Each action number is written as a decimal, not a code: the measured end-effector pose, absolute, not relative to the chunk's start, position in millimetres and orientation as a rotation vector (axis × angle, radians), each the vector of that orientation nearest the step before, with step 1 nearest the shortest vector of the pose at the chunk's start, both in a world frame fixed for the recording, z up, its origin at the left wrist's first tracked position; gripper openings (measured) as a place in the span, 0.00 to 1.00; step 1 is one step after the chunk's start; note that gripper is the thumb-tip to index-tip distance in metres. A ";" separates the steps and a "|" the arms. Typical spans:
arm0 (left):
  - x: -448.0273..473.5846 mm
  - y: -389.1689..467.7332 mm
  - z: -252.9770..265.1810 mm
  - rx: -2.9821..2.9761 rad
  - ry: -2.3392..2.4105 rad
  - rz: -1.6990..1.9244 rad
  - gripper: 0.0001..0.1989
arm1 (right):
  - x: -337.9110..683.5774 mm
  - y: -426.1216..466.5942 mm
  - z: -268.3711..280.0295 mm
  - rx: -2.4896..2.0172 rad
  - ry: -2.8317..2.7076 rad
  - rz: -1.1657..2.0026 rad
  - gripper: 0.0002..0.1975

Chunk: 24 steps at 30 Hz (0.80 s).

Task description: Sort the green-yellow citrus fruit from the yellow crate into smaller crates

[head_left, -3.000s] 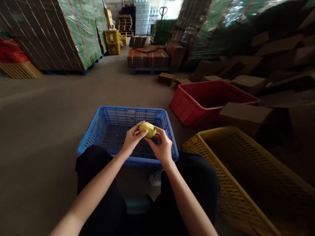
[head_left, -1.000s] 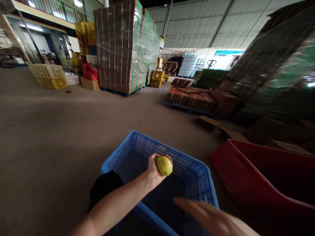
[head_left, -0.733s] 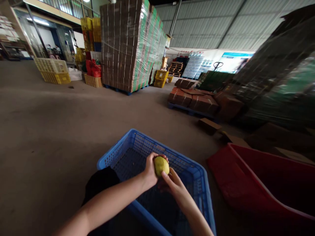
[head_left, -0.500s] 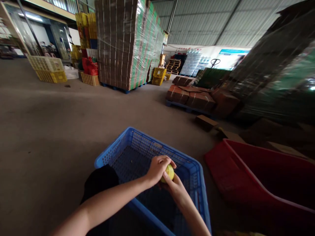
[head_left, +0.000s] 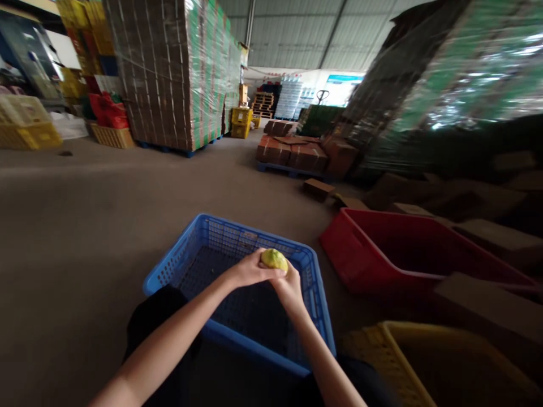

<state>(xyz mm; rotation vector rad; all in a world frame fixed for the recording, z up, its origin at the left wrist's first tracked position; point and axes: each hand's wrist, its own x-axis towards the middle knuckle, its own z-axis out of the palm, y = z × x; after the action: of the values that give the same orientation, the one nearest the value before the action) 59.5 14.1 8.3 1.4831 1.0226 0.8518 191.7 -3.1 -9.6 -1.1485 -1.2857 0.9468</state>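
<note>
A yellow-green fruit (head_left: pixel 275 259), greener near its top, is held between both of my hands above a blue plastic crate (head_left: pixel 172 260). My left hand (head_left: pixel 249 269) grips it from the left, its thumb lying across the lower front. From below and the right, my right hand (head_left: pixel 291 284) closes round the same fruit. The far side of the fruit and several fingertips are hidden. Below my forearms, the crate's dark floor shows a few tiny specks.
To the right stands a red bin (head_left: pixel 343 257), with a yellow crate (head_left: pixel 392 356) nearer to me. Loose cardboard (head_left: pixel 318 189) lies beyond them. Farther off are a tall wrapped stack of boxes (head_left: pixel 156 79) and a blue pallet (head_left: pixel 280 169) bearing brown bundles.
My view has swung to the right, bringing the yellow crate into sight. Both hands have shifted on the fruit, which is turned so that more of it shows.
</note>
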 end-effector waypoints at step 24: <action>49.8 4.0 27.9 2.152 1.028 1.252 0.25 | 215.8 1.4 8.7 -0.889 -1.140 1.879 0.40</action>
<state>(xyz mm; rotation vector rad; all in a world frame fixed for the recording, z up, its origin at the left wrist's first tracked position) 49.8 4.0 27.9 2.1521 1.0284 1.2516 215.8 1.4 8.7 -0.8891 -1.1398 1.8793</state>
